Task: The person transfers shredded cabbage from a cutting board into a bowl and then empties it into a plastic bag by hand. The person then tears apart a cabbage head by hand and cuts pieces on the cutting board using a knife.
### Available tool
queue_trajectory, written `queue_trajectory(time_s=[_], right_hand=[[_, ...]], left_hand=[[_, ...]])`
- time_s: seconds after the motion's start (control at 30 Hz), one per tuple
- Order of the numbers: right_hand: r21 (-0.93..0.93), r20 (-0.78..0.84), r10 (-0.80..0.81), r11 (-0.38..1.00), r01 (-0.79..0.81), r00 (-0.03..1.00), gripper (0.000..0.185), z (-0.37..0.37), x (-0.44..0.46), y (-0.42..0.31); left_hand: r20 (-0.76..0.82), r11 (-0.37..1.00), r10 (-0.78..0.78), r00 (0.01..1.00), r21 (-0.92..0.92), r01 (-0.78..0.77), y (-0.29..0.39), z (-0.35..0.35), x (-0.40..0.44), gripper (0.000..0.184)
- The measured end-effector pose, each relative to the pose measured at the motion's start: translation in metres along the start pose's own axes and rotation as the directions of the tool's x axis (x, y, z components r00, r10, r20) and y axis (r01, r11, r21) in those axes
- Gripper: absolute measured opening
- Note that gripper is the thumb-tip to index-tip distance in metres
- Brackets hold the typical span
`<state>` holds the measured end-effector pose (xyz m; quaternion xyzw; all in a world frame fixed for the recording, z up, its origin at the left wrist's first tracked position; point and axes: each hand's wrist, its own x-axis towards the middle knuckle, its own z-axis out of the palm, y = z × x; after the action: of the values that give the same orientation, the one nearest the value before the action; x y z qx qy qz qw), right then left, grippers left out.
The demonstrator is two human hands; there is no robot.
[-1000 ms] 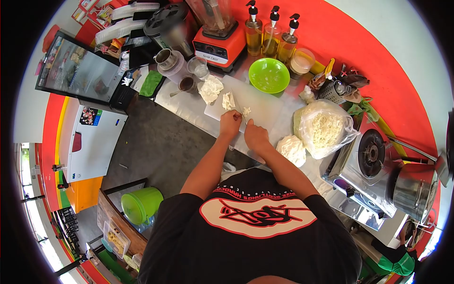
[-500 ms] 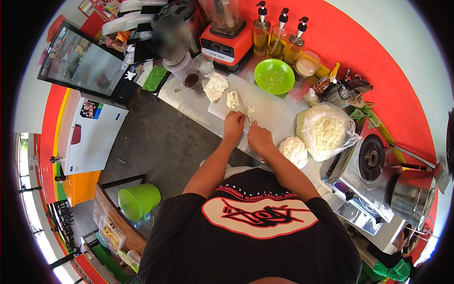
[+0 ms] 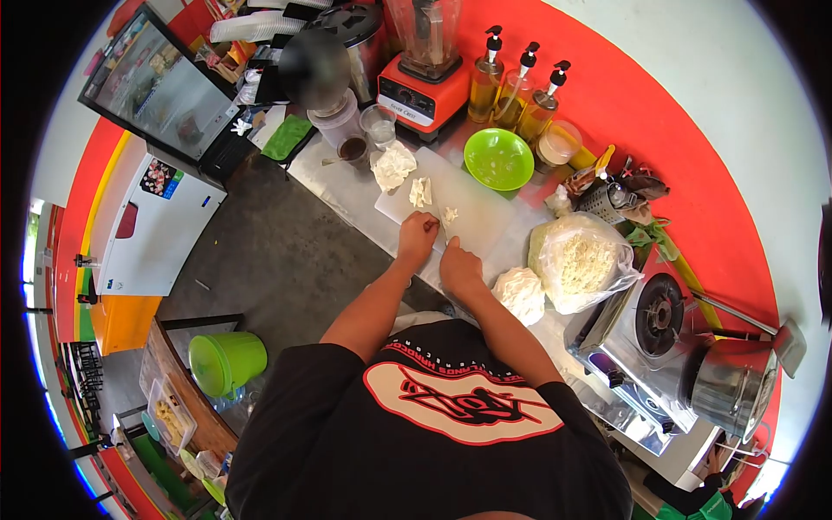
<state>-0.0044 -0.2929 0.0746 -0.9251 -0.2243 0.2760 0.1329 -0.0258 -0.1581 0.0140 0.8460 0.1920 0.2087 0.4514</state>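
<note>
A white cutting board [image 3: 482, 208] lies on the counter before me. My right hand [image 3: 460, 267] grips a knife [image 3: 445, 229], its index finger stretched forward and its thin blade beside a few small pale pieces [image 3: 449, 215]. My left hand [image 3: 418, 236] is closed at the board's near edge, left of the knife; whatever its fingers hold is hidden. Beyond it sits a small pile of cut white pieces [image 3: 420, 192]. A larger ruffled white lump [image 3: 393, 166] rests at the board's left end. Another ruffled pale lump [image 3: 519, 295] lies right of my right hand.
A clear bag of pale shreds [image 3: 579, 264] stands right of the board, before a gas stove [image 3: 646, 334] and steel pot [image 3: 735, 386]. Behind the board are a green bowl [image 3: 499, 159], pump bottles [image 3: 513, 93] and a red blender [image 3: 420, 91]. A dark-filled cup [image 3: 352, 151] stands left.
The knife has drawn back toward me and sits by the smaller pieces rather than alongside the larger cut pile. My left hand remains closed near it. The whole view has shifted slightly.
</note>
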Motion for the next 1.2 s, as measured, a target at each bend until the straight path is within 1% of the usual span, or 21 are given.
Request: queue_trajectory(time_s=[0.1, 0.13, 0.17, 0.23, 0.33, 0.4, 0.53, 0.67, 0.77, 0.83, 0.87, 0.93, 1.03, 1.1, 1.13, 1.2], right_hand=[[-0.026, 0.014, -0.048, 0.998, 0.048, 0.999, 0.025, -0.012, -0.002, 0.003], [-0.020, 0.015, -0.046, 0.999, 0.046, 0.999, 0.025, -0.011, -0.004, 0.004], [0.000, 0.015, -0.042, 0.999, 0.042, 0.999, 0.025, -0.010, -0.006, 0.004], [0.053, -0.004, -0.005, 0.999, 0.005, 1.000, 0.024, -0.004, -0.007, 0.004], [0.061, 0.014, 0.045, 0.997, -0.046, 0.999, 0.025, 0.004, -0.003, -0.001], [0.048, -0.015, -0.012, 0.999, 0.013, 1.000, 0.027, 0.002, 0.001, 0.001], [0.008, 0.001, -0.029, 1.000, 0.029, 1.000, 0.028, -0.002, -0.001, 0.008], [0.055, 0.001, 0.010, 0.998, -0.010, 1.000, 0.029, 0.011, -0.009, 0.003], [0.036, 0.013, 0.016, 0.999, -0.016, 1.000, 0.029, 0.002, -0.001, 0.000], [0.014, 0.021, 0.000, 1.000, 0.000, 1.000, 0.029, -0.003, -0.002, 0.000], [0.017, 0.024, 0.004, 1.000, -0.004, 1.000, 0.029, -0.005, -0.004, -0.001], [0.017, 0.025, 0.001, 1.000, -0.002, 1.000, 0.028, -0.001, -0.005, -0.002], [0.085, -0.010, 0.036, 0.996, -0.035, 0.999, 0.029, 0.010, -0.001, -0.004], [0.056, -0.016, 0.034, 0.998, -0.033, 0.999, 0.030, 0.016, 0.003, -0.004], [0.073, -0.021, 0.040, 0.997, -0.039, 0.999, 0.030, 0.019, 0.004, -0.003], [0.080, -0.102, 0.013, 0.997, -0.004, 0.995, 0.030, 0.019, 0.006, 0.000]], left_hand=[[-0.002, 0.999, -0.041, 0.999, -0.025, 0.040, -0.001, 0.003, -0.001, 0.006], [-0.009, 0.998, -0.049, 0.999, -0.048, 0.049, -0.001, 0.003, -0.001, 0.006], [0.007, 0.999, -0.038, 0.999, -0.038, 0.038, -0.001, 0.001, 0.000, 0.006], [-0.010, 1.000, -0.017, 1.000, -0.023, 0.016, 0.000, 0.004, 0.000, 0.007], [0.040, 1.000, -0.023, 0.999, -0.011, 0.024, 0.002, 0.000, 0.002, 0.007], [0.056, 1.000, -0.011, 0.998, -0.015, 0.012, 0.002, 0.000, 0.002, 0.005], [0.028, 1.000, -0.004, 1.000, -0.023, 0.004, 0.004, 0.000, 0.001, 0.003], [0.031, 1.000, 0.001, 1.000, -0.012, -0.001, 0.003, -0.003, -0.002, 0.003], [0.015, 0.999, -0.007, 1.000, -0.045, 0.007, 0.003, 0.000, 0.000, 0.004], [0.019, 0.999, -0.020, 1.000, 0.029, 0.019, 0.004, -0.001, 0.000, 0.005], [0.010, 0.999, -0.021, 1.000, 0.028, 0.021, 0.005, -0.001, 0.000, 0.005], [0.037, 0.992, -0.098, 0.994, 0.081, 0.095, 0.006, -0.001, 0.000, 0.006], [0.064, 0.985, -0.123, 0.990, 0.129, 0.114, 0.007, -0.004, -0.001, 0.007], [0.078, 0.983, -0.108, 0.991, 0.160, 0.094, 0.008, -0.007, -0.001, 0.007], [0.091, 0.980, -0.092, 0.992, 0.185, 0.074, 0.009, -0.009, -0.001, 0.008], [0.129, 0.976, -0.089, 0.988, 0.209, 0.061, 0.012, -0.012, 0.000, 0.009]])
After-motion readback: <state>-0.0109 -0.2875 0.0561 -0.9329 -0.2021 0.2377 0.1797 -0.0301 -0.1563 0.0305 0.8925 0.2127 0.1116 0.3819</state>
